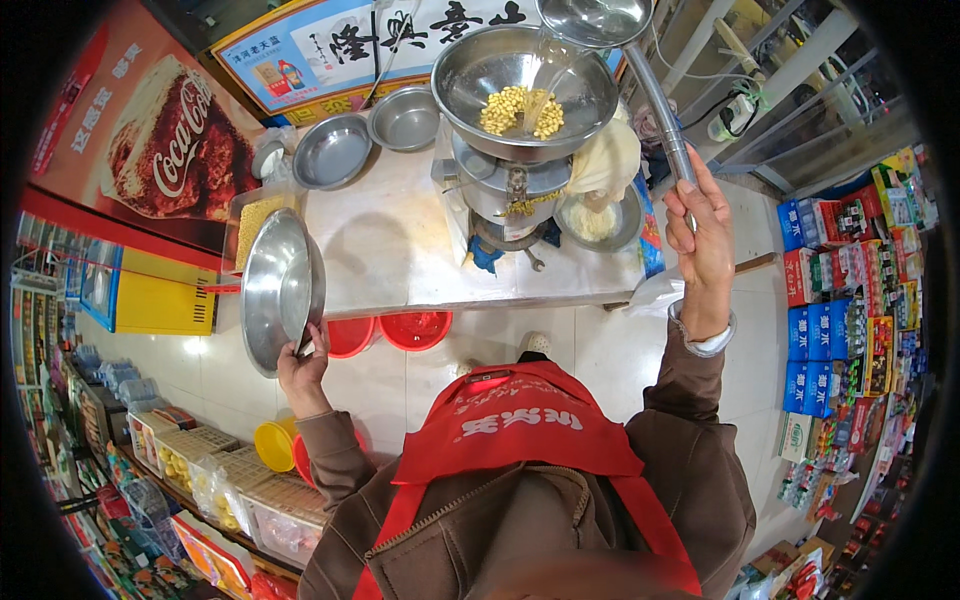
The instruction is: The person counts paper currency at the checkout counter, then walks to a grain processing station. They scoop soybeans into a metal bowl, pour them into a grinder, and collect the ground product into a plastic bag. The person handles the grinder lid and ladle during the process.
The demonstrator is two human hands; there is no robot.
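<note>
My right hand (pixel 699 217) grips the tubular handle of a steel ladle (pixel 596 21). The ladle's bowl is tipped above a steel hopper (pixel 457 90), and a thin stream of water falls from it onto yellow soybeans (pixel 506 110). Under the hopper stands a metal grinding machine (pixel 517 184). At its right side hangs a pale cloth bag (pixel 606 161), over a steel bowl (pixel 634 214) with whitish pulp in it. My left hand (pixel 304 371) holds a wide steel basin (pixel 262 292) by its lower rim, tilted on edge near the table's left front corner.
Two grey metal bowls (pixel 334 152) (pixel 405 120) and a clear tub of yellow grains (pixel 255 217) sit on the white table (pixel 375 247). A wrench (pixel 534 259) lies near the machine's base. Red tubs (pixel 415 330) stand below the front edge. Stacked drink cartons (pixel 817 330) line the right side.
</note>
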